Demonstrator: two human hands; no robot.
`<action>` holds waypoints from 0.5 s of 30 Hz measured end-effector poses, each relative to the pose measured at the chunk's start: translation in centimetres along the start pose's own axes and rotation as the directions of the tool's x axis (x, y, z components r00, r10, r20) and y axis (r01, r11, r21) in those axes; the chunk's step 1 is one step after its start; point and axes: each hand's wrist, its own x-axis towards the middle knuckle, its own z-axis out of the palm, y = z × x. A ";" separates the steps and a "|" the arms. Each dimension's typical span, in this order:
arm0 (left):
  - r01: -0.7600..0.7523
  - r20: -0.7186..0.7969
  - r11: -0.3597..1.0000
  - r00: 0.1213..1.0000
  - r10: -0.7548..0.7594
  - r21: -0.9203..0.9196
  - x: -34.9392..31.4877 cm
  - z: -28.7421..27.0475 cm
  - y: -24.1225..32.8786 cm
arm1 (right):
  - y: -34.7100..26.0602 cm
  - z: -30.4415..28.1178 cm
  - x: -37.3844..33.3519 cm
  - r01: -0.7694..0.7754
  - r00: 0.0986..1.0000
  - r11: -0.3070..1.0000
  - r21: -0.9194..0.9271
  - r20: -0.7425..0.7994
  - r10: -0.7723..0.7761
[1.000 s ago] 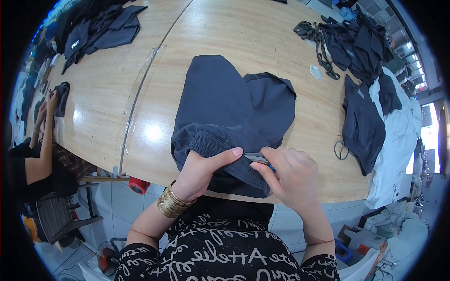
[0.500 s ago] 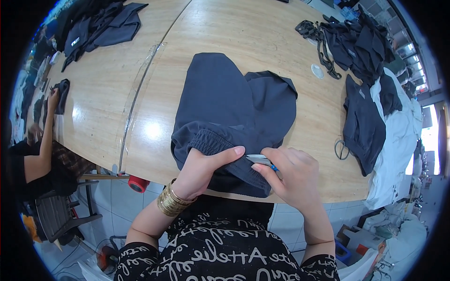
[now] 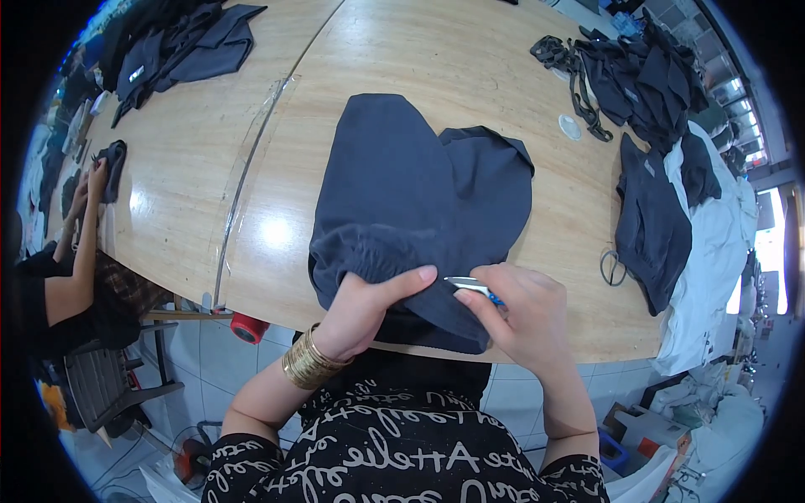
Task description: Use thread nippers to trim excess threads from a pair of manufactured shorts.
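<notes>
Dark grey trousers or shorts [image 3: 394, 168] lie in front of me, their gathered elastic waistband toward the table's near edge. My left hand [image 3: 360, 306] grips the waistband, thumb on top and fingers tucked under the cloth out of sight. In my right hand [image 3: 524, 310] are small thread snips [image 3: 465, 283], pinched between thumb and fingers, with pale blades and a bit of blue near the palm. Their tips point left, close to my left thumb and just over the fabric.
Dark garments are heaped at the far right [image 3: 646, 84] and far left [image 3: 189, 50]. Another dark garment [image 3: 654, 222] lies at right beside white cloth [image 3: 713, 277]. A co-worker's hands [image 3: 96, 180] hold dark cloth at left. A pale disc [image 3: 569, 127] rests on the wooden table [image 3: 277, 184].
The waistband cloth has shifted and its front edge looks smoother near the snips. My right hand has turned slightly with the snips. The co-worker's second hand has risen to the dark cloth.
</notes>
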 end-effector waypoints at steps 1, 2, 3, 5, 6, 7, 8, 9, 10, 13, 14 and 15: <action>0.101 0.007 0.992 0.995 -0.101 0.073 -0.2 -0.8 -0.7 | 0.5 0.0 -0.4 -0.083 0.996 0.994 0.067 -0.019 0.084; 0.193 0.005 0.970 0.981 -0.196 0.148 -0.8 -2.1 -1.4 | 1.0 -0.3 -0.6 -0.157 0.986 0.978 0.137 -0.034 0.163; 0.406 -0.027 0.862 0.908 -0.418 0.303 -1.3 -4.1 -2.0 | 1.6 -0.6 -0.8 -0.155 0.986 0.978 0.138 -0.041 0.162; 0.571 -0.156 0.489 0.741 -0.654 0.659 -1.9 -6.3 -1.6 | 3.4 -1.6 -1.3 -0.450 0.886 0.882 0.140 -0.051 0.460; 0.399 -0.012 0.455 0.763 -0.647 0.796 -2.6 -7.9 -1.8 | 5.1 -2.0 -1.5 -0.452 0.876 0.882 0.132 -0.121 0.467; 0.355 -0.010 0.336 0.700 -0.715 0.872 -2.9 -8.0 -0.5 | 7.2 -1.9 -1.6 -0.461 0.858 0.879 0.125 -0.190 0.477; 0.298 -0.020 0.216 0.628 -0.778 0.930 -3.3 -7.8 1.0 | 9.1 -1.9 -1.0 -0.505 0.825 0.847 0.168 -0.195 0.531; 0.101 0.148 0.255 0.594 -0.791 0.962 -3.6 -7.6 2.5 | 10.7 -1.9 -0.1 -0.541 0.792 0.813 0.213 -0.197 0.579; -0.102 0.308 0.300 0.522 -0.796 0.948 -3.4 -7.2 3.9 | 12.6 -1.0 0.3 -0.508 0.797 0.836 0.208 -0.254 0.548; -0.094 0.530 0.556 0.467 -0.708 0.826 -1.6 -5.1 6.6 | 18.5 4.1 1.0 -0.403 0.848 0.901 0.160 -0.307 0.433; -0.084 0.627 0.689 0.504 -0.594 0.720 -1.4 -4.5 7.2 | 18.8 4.8 2.0 -0.396 0.847 0.903 0.166 -0.313 0.430; -0.011 0.601 0.759 0.618 -0.506 0.651 -1.0 -4.1 6.9 | 18.8 5.5 3.0 -0.491 0.833 0.864 0.109 -0.230 0.503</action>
